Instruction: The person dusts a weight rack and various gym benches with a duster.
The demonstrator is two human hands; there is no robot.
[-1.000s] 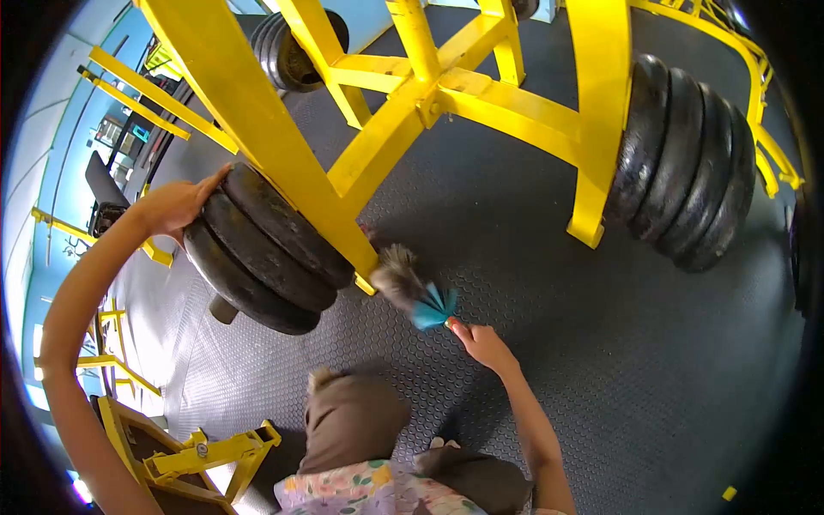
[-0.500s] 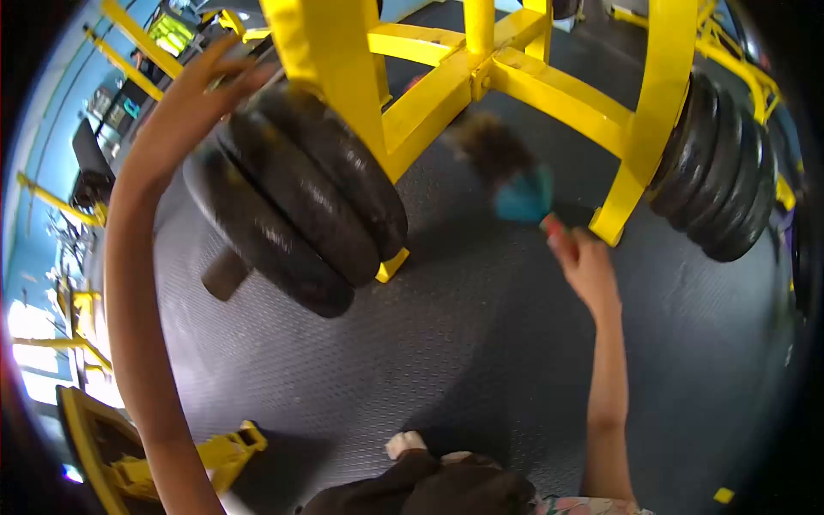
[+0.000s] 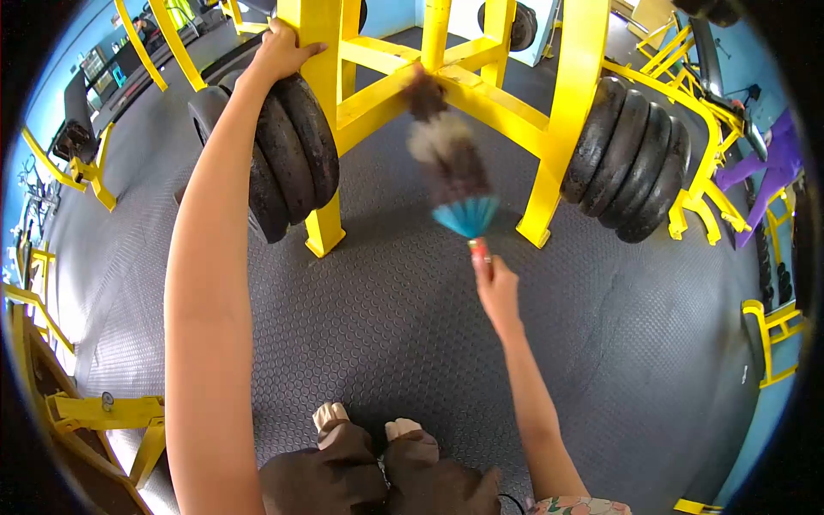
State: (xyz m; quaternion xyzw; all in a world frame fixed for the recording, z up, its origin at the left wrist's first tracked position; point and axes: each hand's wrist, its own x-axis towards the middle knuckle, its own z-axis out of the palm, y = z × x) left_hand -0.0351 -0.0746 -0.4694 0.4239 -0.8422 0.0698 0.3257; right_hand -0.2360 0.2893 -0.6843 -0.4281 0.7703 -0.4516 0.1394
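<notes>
My right hand (image 3: 500, 290) is closed around the red handle of a feather duster (image 3: 466, 219). The duster has a teal collar and brown and cream feathers, blurred by motion, and its tip overlaps the yellow crossbars (image 3: 489, 99) of the weight rack. Higher up on the left, my left hand (image 3: 281, 53) grips the rack's yellow upright (image 3: 309, 94), its thumb across the front face. Just below that hand hang black weight plates (image 3: 296, 142), partly hidden behind my left forearm.
More black plates (image 3: 627, 159) hang on the rack's right side. Black textured rubber flooring (image 3: 386, 326) lies under the rack and my feet. Yellow gym machines (image 3: 712, 180) stand at the right, and a yellow frame (image 3: 107, 414) is low at the left. Someone in purple (image 3: 772, 163) is at far right.
My left hand has gone from raised above the left plates to gripping the upright. My right hand has brought the duster left, its feathers now over the crossbars. The view has shifted.
</notes>
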